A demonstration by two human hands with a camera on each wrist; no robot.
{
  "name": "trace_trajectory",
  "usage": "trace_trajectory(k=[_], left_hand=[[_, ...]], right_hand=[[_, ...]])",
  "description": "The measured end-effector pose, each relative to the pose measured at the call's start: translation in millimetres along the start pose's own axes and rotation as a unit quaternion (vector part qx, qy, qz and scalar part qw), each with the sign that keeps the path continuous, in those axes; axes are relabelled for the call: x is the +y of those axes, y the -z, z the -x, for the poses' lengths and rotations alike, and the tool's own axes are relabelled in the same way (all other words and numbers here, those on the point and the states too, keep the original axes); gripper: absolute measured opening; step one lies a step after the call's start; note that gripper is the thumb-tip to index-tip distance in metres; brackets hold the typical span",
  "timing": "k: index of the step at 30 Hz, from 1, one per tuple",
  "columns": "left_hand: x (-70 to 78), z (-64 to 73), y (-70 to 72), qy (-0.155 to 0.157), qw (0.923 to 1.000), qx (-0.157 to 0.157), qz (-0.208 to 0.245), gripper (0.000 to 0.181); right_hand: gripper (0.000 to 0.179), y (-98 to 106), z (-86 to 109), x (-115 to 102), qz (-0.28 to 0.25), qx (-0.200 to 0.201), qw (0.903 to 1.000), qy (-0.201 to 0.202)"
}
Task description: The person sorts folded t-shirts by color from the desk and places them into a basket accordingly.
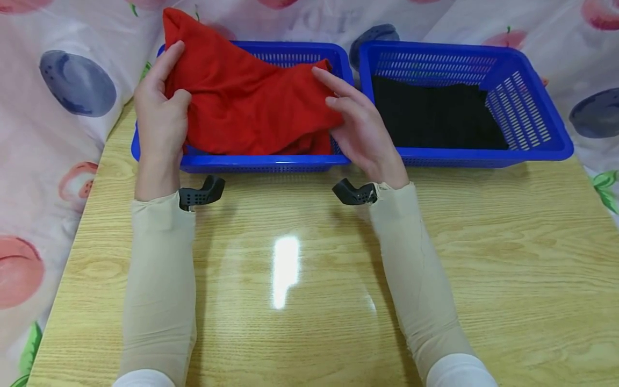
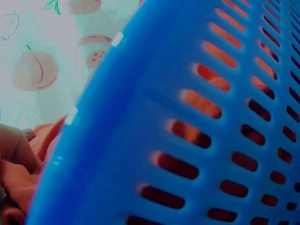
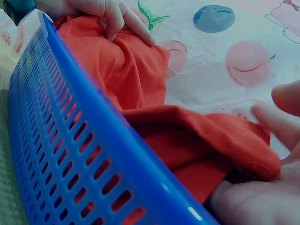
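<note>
A red cloth (image 1: 251, 102) hangs in loose folds over the left blue basket (image 1: 242, 162), with one corner raised at the back left. My left hand (image 1: 162, 113) grips its left side, thumb on the near face and a finger along the edge. At the other end, my right hand (image 1: 362, 121) holds the cloth's right edge. In the right wrist view the cloth (image 3: 206, 136) droops between both hands, and part of the right hand (image 3: 262, 201) goes under a fold. The basket wall (image 2: 140, 103) hides most of the left hand in the left wrist view.
A second blue basket (image 1: 532, 156) stands close on the right with folded black cloth (image 1: 435, 115) inside. Both baskets sit at the back of the wooden table (image 1: 309, 279), against a fruit-print sheet (image 1: 72, 32). Black mounts (image 1: 203, 191) stick out from the wrists.
</note>
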State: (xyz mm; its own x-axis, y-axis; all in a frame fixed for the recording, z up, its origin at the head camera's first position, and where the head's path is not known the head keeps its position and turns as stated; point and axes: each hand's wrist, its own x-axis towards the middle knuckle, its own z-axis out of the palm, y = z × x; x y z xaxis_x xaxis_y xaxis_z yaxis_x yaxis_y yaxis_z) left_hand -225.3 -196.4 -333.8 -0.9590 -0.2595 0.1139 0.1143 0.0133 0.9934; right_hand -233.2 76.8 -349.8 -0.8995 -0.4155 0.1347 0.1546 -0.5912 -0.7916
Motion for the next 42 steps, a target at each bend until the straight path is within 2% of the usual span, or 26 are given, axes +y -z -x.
trace_trajectory(k=[6,14,19,25,32,38,42], left_hand=[[-2.2,-2.0,0.2,0.007,0.9995,0.002,-0.032,0.061],[0.2,0.0,-0.5,-0.008,0.9985,-0.004,-0.053,0.061],[-1.2,0.2,-0.2,-0.015,0.9987,-0.001,-0.048,0.061],[-2.4,-0.2,0.2,-0.012,0.9996,0.012,-0.02,0.06],[-2.7,-0.2,-0.4,-0.011,0.9998,0.01,-0.01,0.06],[1.6,2.4,-2.9,-0.002,0.9991,0.012,-0.041,0.06],[6.1,5.9,-6.3,0.007,0.9968,0.01,-0.079,0.059]], right_hand=[[0.035,0.5,1.7,0.4,0.034,0.011,0.9992,-0.015],[0.036,-1.7,2.8,-0.6,0.067,0.012,0.9973,-0.026],[0.036,-2.3,2.2,-1.4,0.078,0.006,0.9967,-0.025],[0.036,-2.6,2.1,-1.2,0.085,0.007,0.9961,-0.025],[0.032,-2.4,1.7,-0.4,0.082,0.014,0.9964,-0.014],[0.03,-2.6,0.2,0.3,0.101,0.023,0.9946,-0.008],[0.032,-6.1,0.4,0.0,0.156,0.045,0.9863,-0.028]])
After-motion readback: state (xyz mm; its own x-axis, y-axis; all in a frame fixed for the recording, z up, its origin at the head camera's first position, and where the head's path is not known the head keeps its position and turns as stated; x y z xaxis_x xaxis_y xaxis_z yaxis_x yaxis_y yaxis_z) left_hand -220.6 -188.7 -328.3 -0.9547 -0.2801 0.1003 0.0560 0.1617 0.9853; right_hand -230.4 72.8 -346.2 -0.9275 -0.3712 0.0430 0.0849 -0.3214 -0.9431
